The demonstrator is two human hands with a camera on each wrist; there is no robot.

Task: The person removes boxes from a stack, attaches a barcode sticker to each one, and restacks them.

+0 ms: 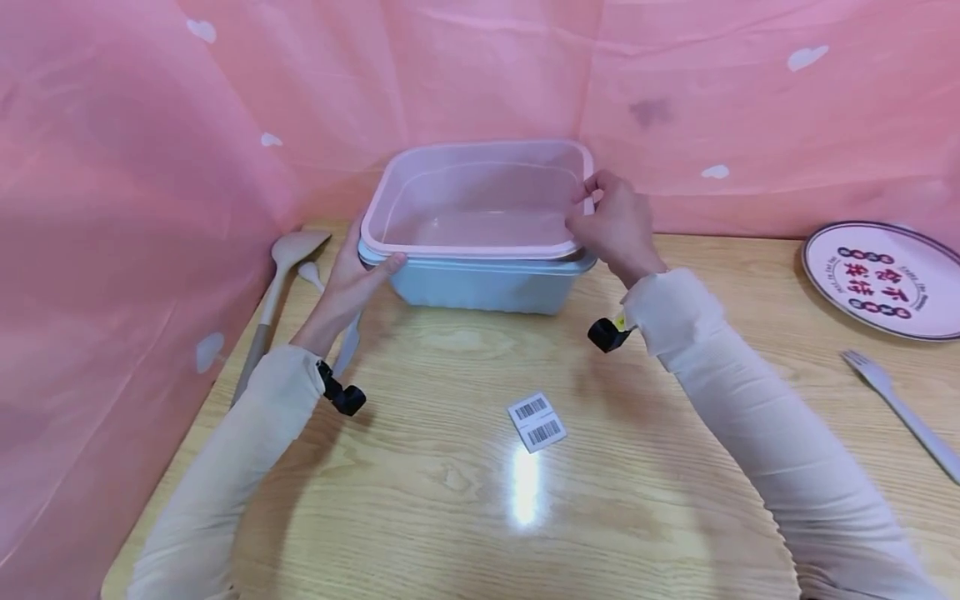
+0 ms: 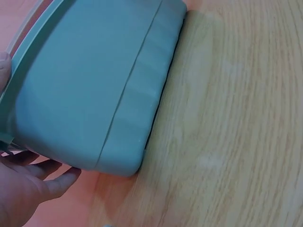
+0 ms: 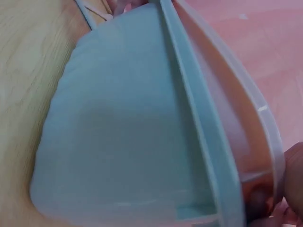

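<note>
A pink rectangular basin [image 1: 480, 196] sits inside a light blue basin [image 1: 480, 287] at the back of the table. My left hand [image 1: 348, 279] holds the blue basin's left end, thumb over the front rim and fingers along the side. In the left wrist view those fingers touch the blue wall [image 2: 94, 80] near its corner. At the right end, my right hand [image 1: 618, 221] pinches the pink basin's rim. The right wrist view has the pink rim [image 3: 246, 90] raised above the blue rim, with a gap between them. Part of the right fingertips is hidden.
Left of the basins lie a long-handled spatula [image 1: 296, 247], a small white spoon [image 1: 310, 273] and a pale utensil [image 1: 347, 346] partly behind the left wrist. A barcode card [image 1: 537, 422] lies mid-table. To the right are a printed plate [image 1: 885, 283] and a fork [image 1: 903, 412]. Pink cloth [image 1: 487, 67] hangs behind.
</note>
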